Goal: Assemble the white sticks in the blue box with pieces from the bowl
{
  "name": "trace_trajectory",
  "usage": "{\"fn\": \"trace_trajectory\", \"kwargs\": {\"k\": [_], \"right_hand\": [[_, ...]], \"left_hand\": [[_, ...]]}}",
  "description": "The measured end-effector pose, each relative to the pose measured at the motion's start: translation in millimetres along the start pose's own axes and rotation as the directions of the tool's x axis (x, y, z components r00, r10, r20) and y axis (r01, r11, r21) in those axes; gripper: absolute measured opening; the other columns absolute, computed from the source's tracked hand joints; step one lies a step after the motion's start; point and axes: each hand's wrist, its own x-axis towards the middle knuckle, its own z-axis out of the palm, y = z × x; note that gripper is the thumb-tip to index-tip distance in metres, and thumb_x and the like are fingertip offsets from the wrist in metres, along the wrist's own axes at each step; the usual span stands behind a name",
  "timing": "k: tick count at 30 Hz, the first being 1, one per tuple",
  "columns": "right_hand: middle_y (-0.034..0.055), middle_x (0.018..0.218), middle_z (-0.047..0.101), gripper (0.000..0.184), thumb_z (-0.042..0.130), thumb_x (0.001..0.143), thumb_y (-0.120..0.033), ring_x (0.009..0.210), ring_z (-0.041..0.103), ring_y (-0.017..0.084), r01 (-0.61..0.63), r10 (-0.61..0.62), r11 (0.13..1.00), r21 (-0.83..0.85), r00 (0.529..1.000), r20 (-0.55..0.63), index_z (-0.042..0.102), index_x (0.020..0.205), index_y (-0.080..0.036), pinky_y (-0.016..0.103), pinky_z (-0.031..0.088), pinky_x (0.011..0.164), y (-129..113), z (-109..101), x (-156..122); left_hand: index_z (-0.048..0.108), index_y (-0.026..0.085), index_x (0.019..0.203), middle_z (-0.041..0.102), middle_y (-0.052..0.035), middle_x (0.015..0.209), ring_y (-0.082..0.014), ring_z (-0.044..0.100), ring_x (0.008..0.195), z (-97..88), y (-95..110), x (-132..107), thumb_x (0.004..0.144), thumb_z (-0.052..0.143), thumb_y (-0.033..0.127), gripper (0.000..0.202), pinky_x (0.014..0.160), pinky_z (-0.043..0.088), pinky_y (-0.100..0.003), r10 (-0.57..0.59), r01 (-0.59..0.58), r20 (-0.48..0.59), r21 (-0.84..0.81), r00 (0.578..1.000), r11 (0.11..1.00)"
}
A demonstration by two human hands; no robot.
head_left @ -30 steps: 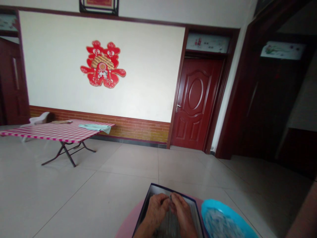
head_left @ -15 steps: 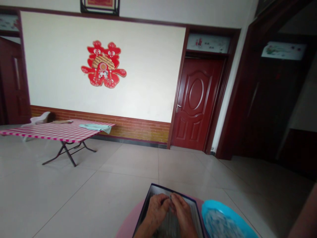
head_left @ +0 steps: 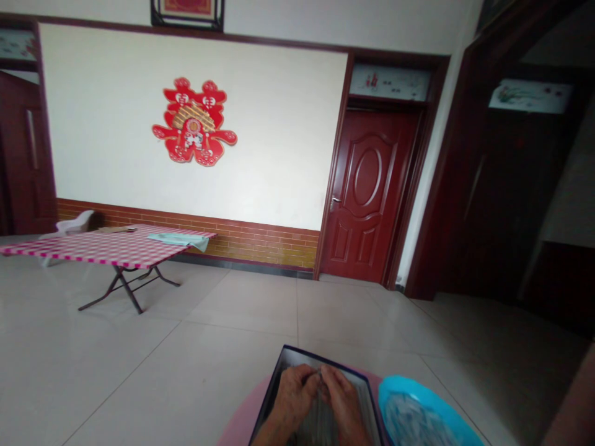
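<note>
My left hand (head_left: pixel 292 396) and my right hand (head_left: pixel 343 402) sit at the bottom of the view with their fingertips together. Between them they pinch a small silvery item (head_left: pixel 320 371), too small to name. Both hands are over a shallow box with a dark blue rim (head_left: pixel 266 396), lined with fine grey strands. The box rests on a round pink surface (head_left: pixel 242 414). Just right of my right hand is a bright blue basin (head_left: pixel 404 385) holding pale, whitish material (head_left: pixel 413 421).
The tiled floor (head_left: pixel 186 371) stretches ahead to a dark red door (head_left: pixel 367 192). A folding table with a pink checked cloth (head_left: pixel 93 249) stands at the left, holding a pale green cloth (head_left: pixel 179 239). A brown shape (head_left: pixel 576 409) cuts into the lower right corner.
The view has tilted slightly level. My hands have shifted very little and stay together over the box.
</note>
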Motion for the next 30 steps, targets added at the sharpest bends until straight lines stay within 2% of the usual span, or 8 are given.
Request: {"fn": "trace_trajectory", "kwargs": {"k": [10, 12, 14, 16, 18, 21, 25, 30], "right_hand": [[0.0049, 0.076, 0.070, 0.034, 0.062, 0.069, -0.050, 0.077, 0.062, 0.023, -0.002, -0.010, 0.993, -0.120, 0.996, -0.094, 0.069, 0.075, -0.018, 0.031, 0.047, 0.069, -4, 1, 1], [0.0041, 0.074, 0.070, 0.033, 0.062, 0.068, -0.051, 0.075, 0.061, 0.023, 0.000, -0.014, 0.990, -0.138, 0.995, -0.102, 0.069, 0.074, -0.019, 0.030, 0.046, 0.068, -6, 2, 1], [0.0024, 0.069, 0.068, 0.032, 0.059, 0.070, -0.052, 0.070, 0.060, 0.021, 0.006, -0.025, 0.987, -0.162, 0.993, -0.115, 0.067, 0.070, -0.021, 0.030, 0.045, 0.065, -8, 1, 0], [0.0008, 0.062, 0.064, 0.032, 0.056, 0.072, -0.054, 0.063, 0.058, 0.020, 0.009, -0.034, 0.985, -0.172, 0.989, -0.144, 0.064, 0.065, -0.023, 0.030, 0.043, 0.061, -11, -1, -2], [0.0001, 0.057, 0.061, 0.033, 0.055, 0.072, -0.055, 0.060, 0.056, 0.019, 0.007, -0.036, 0.986, -0.164, 0.984, -0.175, 0.062, 0.062, -0.025, 0.029, 0.041, 0.059, -15, -5, -4], [0.0007, 0.055, 0.060, 0.033, 0.058, 0.071, -0.056, 0.060, 0.055, 0.019, -0.004, -0.029, 0.989, -0.147, 0.975, -0.220, 0.059, 0.058, -0.026, 0.030, 0.040, 0.059, -21, -7, -7], [-0.0004, 0.050, 0.055, 0.041, 0.053, 0.072, -0.061, 0.052, 0.051, 0.018, -0.021, -0.003, 0.994, -0.103, 0.973, -0.231, 0.055, 0.054, -0.024, 0.030, 0.038, 0.052, -21, -3, -8], [-0.0023, 0.048, 0.052, 0.045, 0.058, 0.068, -0.065, 0.045, 0.047, 0.014, -0.033, 0.049, 0.996, 0.082, 0.977, -0.208, 0.052, 0.054, -0.022, 0.028, 0.037, 0.044, -12, 3, -5]], "left_hand": [[0.066, 0.016, 0.059, 0.051, 0.0007, 0.049, -0.0126, 0.046, 0.050, 0.5, 3, 1, 0.078, 0.046, 0.039, 0.035, 0.051, 0.035, -0.023, -0.030, 0.031, -0.014, 0.069, 0.999, 0.997], [0.064, 0.016, 0.058, 0.049, 0.0012, 0.048, -0.0121, 0.045, 0.048, 1.3, 1, 1, 0.078, 0.047, 0.042, 0.037, 0.049, 0.034, -0.023, -0.041, 0.041, 0.002, 0.035, 0.999, 0.999], [0.063, 0.015, 0.059, 0.049, 0.0014, 0.048, -0.0109, 0.043, 0.045, 2.0, -1, 0, 0.079, 0.045, 0.046, 0.041, 0.046, 0.033, -0.022, -0.084, 0.089, 0.063, -0.077, 0.994, 0.993], [0.065, 0.014, 0.069, 0.054, 0.0009, 0.053, -0.0097, 0.045, 0.043, 2.2, -2, -1, 0.078, 0.047, 0.048, 0.040, 0.044, 0.034, -0.022, -0.153, 0.193, 0.176, -0.241, 0.972, 0.951], [0.066, 0.013, 0.092, 0.061, -0.0001, 0.061, -0.0096, 0.049, 0.043, 1.8, 0, -2, 0.073, 0.054, 0.044, 0.038, 0.043, 0.034, -0.020, -0.214, 0.318, 0.294, -0.375, 0.932, 0.871], [0.057, 0.013, 0.116, 0.065, -0.0014, 0.065, -0.0105, 0.055, 0.045, 0.5, 5, -5, 0.066, 0.063, 0.034, 0.055, 0.042, 0.034, -0.019, -0.226, 0.405, 0.392, -0.469, 0.892, 0.785], [0.063, 0.010, 0.106, 0.066, -0.0039, 0.066, -0.0102, 0.056, 0.048, -0.5, 8, -5, 0.069, 0.063, 0.035, 0.044, 0.043, 0.036, -0.019, -0.178, 0.388, 0.394, -0.554, 0.902, 0.737], [0.066, 0.008, 0.094, 0.068, -0.0077, 0.068, -0.0125, 0.060, 0.052, -2.0, 11, -2, 0.065, 0.060, 0.025, 0.034, 0.045, 0.039, -0.020, -0.249, 0.460, 0.394, -0.655, 0.885, 0.600]]}}
